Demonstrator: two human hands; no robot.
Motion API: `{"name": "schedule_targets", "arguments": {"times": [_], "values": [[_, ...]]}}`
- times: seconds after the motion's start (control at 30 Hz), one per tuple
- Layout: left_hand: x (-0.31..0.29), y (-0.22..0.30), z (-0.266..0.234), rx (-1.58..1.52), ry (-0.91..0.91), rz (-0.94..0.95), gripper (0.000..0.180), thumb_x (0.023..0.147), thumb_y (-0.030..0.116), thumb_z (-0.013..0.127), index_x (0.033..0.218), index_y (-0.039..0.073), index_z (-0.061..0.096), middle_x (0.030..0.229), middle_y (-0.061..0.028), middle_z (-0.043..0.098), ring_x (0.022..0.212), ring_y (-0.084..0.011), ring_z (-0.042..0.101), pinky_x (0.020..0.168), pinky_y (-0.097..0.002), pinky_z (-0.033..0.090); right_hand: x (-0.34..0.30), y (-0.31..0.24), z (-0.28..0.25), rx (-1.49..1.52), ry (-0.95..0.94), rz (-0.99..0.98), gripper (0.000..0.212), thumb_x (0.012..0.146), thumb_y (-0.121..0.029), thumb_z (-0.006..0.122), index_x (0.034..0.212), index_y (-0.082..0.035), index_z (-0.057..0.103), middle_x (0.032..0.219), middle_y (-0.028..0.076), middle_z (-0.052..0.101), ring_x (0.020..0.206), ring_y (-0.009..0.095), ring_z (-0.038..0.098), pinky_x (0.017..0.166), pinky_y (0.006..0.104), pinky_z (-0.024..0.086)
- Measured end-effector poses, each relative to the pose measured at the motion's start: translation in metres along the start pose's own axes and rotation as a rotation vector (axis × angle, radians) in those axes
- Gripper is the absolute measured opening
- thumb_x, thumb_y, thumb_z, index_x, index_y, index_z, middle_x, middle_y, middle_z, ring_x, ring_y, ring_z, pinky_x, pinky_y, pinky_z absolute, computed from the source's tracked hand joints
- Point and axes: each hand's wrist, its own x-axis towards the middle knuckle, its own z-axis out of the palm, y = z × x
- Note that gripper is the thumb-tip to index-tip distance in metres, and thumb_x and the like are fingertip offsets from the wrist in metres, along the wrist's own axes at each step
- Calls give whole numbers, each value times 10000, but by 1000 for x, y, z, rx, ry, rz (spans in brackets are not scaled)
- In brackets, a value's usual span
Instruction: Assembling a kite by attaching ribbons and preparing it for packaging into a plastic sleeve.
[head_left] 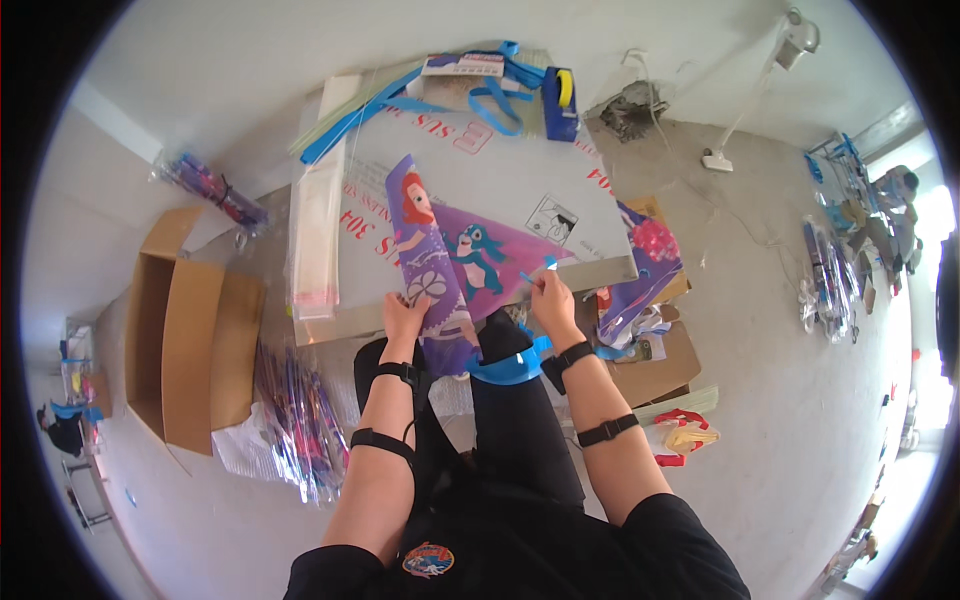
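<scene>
A purple mermaid-print sheet (pixel 440 285) lies across the near part of the table and hangs over its front edge towards my legs. Its folded right part, a pinkish-purple triangle with a blue cartoon animal (pixel 477 258), points to the right. My left hand (pixel 405 313) grips the sheet at its left edge, fingers closed on it. Just beyond the triangle's right tip, my right hand (pixel 553 300) pinches a short blue ribbon (pixel 550 263) between thumb and fingers. A longer blue band (pixel 510 368) loops over my thigh below the table edge.
On the table (pixel 400 140) stand a blue tape dispenser (pixel 561 112) and coiled blue ribbon (pixel 497 105). Clear plastic sleeves (pixel 318 235) lie along its left side. An open cardboard box (pixel 190 340) and wrapped bundles (pixel 300 415) occupy the floor at left; another printed sheet (pixel 645 275) hangs at right.
</scene>
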Motion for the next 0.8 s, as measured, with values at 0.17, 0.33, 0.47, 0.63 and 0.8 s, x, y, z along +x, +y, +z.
{"name": "schedule_targets", "arguments": {"times": [0.17,0.33,0.47,0.63,0.8], "values": [[-7,25,9,85,-128,17,723,625,341,824,1143,-57,514,1086,-204,622,1014,-290,619,836,-376,492,-33,14,-36,186,32,129,130,787,-72,633,865,-37,535,709,139,608,691,293,627,611,373,485],[5,28,-11,-446,-178,2,607,613,168,789,1149,-6,561,998,-151,666,947,-290,640,824,-380,495,-69,17,-87,461,121,279,207,748,24,686,881,-26,536,701,64,592,647,163,627,574,286,494],[14,83,-94,-48,75,318,468,706,137,663,1147,26,553,957,-197,664,920,-360,637,786,-425,501,-98,42,-142,593,143,337,187,750,68,665,855,-8,530,723,56,585,624,149,613,568,261,501],[-14,155,-161,365,220,422,406,807,105,548,1202,25,501,917,-207,659,856,-395,634,705,-480,497,-132,70,-174,626,220,393,122,777,60,642,825,-9,554,740,35,569,629,115,580,579,246,492],[-8,176,-84,482,122,419,412,829,80,494,1219,-38,434,764,-197,657,716,-377,650,619,-459,509,-153,70,-182,633,274,431,122,801,47,636,830,-38,554,732,11,557,609,97,542,561,227,453]]}}
